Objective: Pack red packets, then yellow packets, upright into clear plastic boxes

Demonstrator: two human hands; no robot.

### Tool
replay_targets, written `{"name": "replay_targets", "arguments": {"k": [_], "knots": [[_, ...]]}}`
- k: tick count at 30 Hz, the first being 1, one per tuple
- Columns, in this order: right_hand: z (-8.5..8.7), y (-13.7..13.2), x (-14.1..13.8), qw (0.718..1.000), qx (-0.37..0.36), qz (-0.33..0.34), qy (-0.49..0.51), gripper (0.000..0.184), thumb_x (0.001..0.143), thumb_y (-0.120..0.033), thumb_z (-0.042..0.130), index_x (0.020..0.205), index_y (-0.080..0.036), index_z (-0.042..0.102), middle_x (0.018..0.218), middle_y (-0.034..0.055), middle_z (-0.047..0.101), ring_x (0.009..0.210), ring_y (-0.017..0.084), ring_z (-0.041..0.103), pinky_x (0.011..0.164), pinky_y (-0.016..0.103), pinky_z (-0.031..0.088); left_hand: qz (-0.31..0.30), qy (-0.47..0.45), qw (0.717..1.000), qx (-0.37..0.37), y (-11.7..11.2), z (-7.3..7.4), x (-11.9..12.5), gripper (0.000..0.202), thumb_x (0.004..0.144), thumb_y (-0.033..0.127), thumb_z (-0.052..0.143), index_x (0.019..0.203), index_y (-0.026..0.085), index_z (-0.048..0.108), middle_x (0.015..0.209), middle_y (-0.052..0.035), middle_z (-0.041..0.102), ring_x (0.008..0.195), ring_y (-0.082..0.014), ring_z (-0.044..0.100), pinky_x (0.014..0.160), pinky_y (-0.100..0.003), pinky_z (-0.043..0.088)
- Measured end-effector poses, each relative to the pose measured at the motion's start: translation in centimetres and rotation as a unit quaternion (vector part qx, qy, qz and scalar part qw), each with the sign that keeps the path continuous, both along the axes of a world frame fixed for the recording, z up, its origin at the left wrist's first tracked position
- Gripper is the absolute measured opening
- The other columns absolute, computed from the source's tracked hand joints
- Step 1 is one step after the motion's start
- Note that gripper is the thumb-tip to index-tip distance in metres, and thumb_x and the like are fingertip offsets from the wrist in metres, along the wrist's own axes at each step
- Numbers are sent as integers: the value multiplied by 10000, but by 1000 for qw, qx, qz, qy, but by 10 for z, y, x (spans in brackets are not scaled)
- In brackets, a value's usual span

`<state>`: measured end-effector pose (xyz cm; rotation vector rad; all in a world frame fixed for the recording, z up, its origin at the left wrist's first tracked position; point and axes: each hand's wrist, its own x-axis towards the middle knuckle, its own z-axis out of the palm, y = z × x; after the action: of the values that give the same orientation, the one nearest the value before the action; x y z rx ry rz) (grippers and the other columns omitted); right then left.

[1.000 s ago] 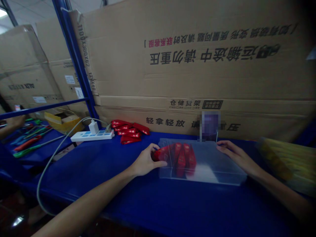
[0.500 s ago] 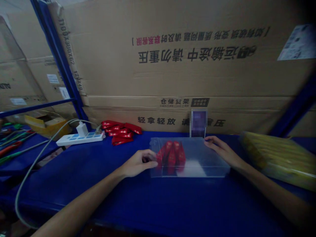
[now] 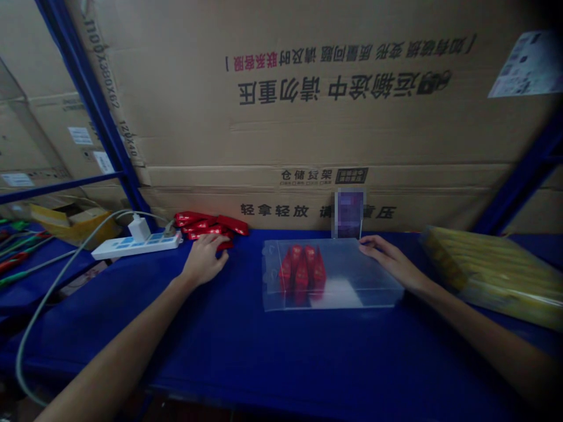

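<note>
The left hand (image 3: 203,261) and right hand (image 3: 389,258) are bare and slender.

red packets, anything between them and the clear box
Nothing visible: the red packets lie left of the clear box, with only blue shelf between them. The left hand touches the packets' near edge, out of the way.

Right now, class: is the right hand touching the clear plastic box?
Touching: the head view shows the right hand lying with its fingers on the top edge of the clear plastic box.

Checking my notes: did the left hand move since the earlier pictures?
Yes: the left hand moved leftward and back from the clear plastic box, to the red packets.
</note>
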<state>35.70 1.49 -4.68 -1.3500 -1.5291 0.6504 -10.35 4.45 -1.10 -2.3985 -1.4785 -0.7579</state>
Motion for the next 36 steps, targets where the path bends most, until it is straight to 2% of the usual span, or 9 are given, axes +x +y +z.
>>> {"name": "replay_targets", "arguments": {"k": [4,9,14,18,21,23,27,31,36], "knots": [[0,1,1,1000,-5,0,-14,330,793,-554,604,987,-287,609,834,11,650,768,231,630,666,356,511,59,73,995,46,25,-3,-19,434,831,309,532,1248,196,571,1326,-132,513,1228,-348,412,1001,-536,328],[1,1,2,999,-12,-4,-33,319,811,-551,585,997,-291,594,851,26,657,829,258,631,684,377,518,55,103,988,104,41,0,-2,413,793,322,590,1187,204,623,1365,-143,433,1236,-372,367,1020,-546,280],[2,0,4,999,-9,2,-36,317,811,-554,578,991,-294,598,857,14,633,793,235,622,673,355,508,34,87,991,99,42,2,7,288,859,303,542,1097,211,676,1272,-138,498,1174,-355,413,983,-533,319],[1,0,6,999,-6,4,-42,326,802,-557,585,994,-294,606,808,5,606,751,223,606,657,348,495,-51,-104,990,84,23,9,16,335,932,367,471,1177,181,602,1143,-111,577,1046,-261,522,941,-422,404],[1,-1,6,999,-3,-1,-35,337,785,-559,598,986,-289,609,832,12,616,750,226,608,653,352,497,-97,-311,946,-13,11,10,29,350,952,401,427,1173,152,537,964,-71,630,830,-187,592,766,-315,474],[1,-1,5,1000,-5,-1,-26,342,778,-564,600,984,-292,606,827,14,617,740,228,610,639,355,502,-117,-366,918,-104,8,6,36,340,937,423,443,1116,148,532,821,-32,624,704,-160,583,649,-265,459],[2,-2,5,1000,-5,8,-23,341,788,-565,593,996,-295,598,815,10,603,735,226,612,641,360,508,-134,-251,933,-220,4,-5,40,302,923,424,450,998,163,583,739,-9,612,667,-161,577,633,-262,439],[0,0,7,1000,-5,11,-26,335,794,-567,592,1003,-306,586,839,13,597,759,231,612,655,367,511,-143,-84,975,-150,-7,-2,44,342,950,417,389,1091,193,605,1019,-72,633,950,-227,595,859,-344,432],[-2,2,8,1000,-9,11,-25,358,782,-571,592,1017,-301,589,840,10,601,750,225,610,636,354,511,-108,43,985,-127,-30,19,49,360,863,505,518,1030,203,622,890,-66,625,819,-253,600,781,-365,434]]}}
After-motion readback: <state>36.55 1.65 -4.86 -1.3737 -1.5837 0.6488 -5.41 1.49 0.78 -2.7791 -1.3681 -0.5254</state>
